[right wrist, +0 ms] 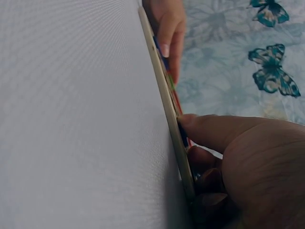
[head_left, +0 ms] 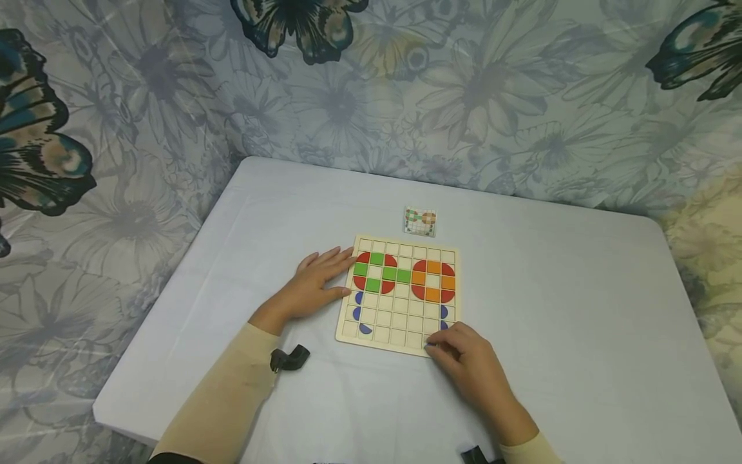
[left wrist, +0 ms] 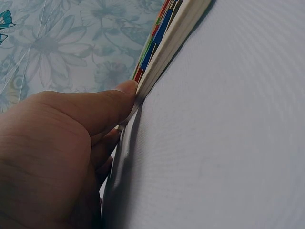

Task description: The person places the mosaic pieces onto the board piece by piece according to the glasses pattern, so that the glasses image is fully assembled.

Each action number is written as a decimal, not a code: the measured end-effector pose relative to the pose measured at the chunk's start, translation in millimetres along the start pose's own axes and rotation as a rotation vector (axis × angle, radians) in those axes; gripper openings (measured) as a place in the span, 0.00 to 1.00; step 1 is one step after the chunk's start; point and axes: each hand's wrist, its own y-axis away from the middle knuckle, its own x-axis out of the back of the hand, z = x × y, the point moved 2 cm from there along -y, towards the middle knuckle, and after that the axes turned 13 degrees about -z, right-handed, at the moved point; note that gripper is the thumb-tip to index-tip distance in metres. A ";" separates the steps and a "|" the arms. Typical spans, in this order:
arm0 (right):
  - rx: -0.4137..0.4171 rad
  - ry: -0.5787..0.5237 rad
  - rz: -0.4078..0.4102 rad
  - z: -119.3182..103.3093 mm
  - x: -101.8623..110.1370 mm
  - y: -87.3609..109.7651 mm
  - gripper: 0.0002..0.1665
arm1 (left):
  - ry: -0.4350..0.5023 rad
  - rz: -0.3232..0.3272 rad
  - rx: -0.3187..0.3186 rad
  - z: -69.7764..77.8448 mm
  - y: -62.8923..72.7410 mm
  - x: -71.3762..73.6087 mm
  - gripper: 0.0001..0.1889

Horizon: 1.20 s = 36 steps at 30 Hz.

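A square wooden grid board (head_left: pixel 400 321) lies on the table, with coloured pieces set in its cells. Red and green pieces (head_left: pixel 377 258) form a ring at the upper left; red and orange pieces (head_left: pixel 433 267) form another at the right. Blue half-round pieces (head_left: pixel 356 313) run down the left side, others (head_left: pixel 444 312) down the right. My left hand (head_left: pixel 310 287) rests by the board's left edge, fingers extended, thumb (left wrist: pixel 125 88) touching the rim. At the lower right corner, my right hand (head_left: pixel 472 361) pinches a blue piece (right wrist: pixel 183 135), mostly hidden by the fingers.
Beyond the board's far edge lies a small pattern card (head_left: pixel 420 222) with a similar coloured design. A white cloth covers the table (head_left: pixel 556 322). Patterned fabric (head_left: pixel 336 122) with flowers and butterflies hangs behind. Black straps (head_left: pixel 290 358) show near the wrists.
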 end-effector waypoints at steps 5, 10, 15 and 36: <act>-0.016 0.001 0.011 -2.1 -0.7 0.1 0.12 | 0.009 0.000 0.003 -1.1 0.2 -0.7 0.39; -0.020 0.003 0.018 -2.0 -0.3 -0.1 0.10 | 0.004 0.002 0.002 -2.0 -0.4 -1.5 0.39; -0.006 0.001 0.027 -1.4 0.1 -0.4 0.11 | 0.007 0.005 -0.002 -2.0 -0.3 -1.5 0.38; -0.055 -0.157 0.028 5.4 6.9 2.5 0.17 | -0.004 -0.003 0.003 -1.4 -0.4 -0.2 0.39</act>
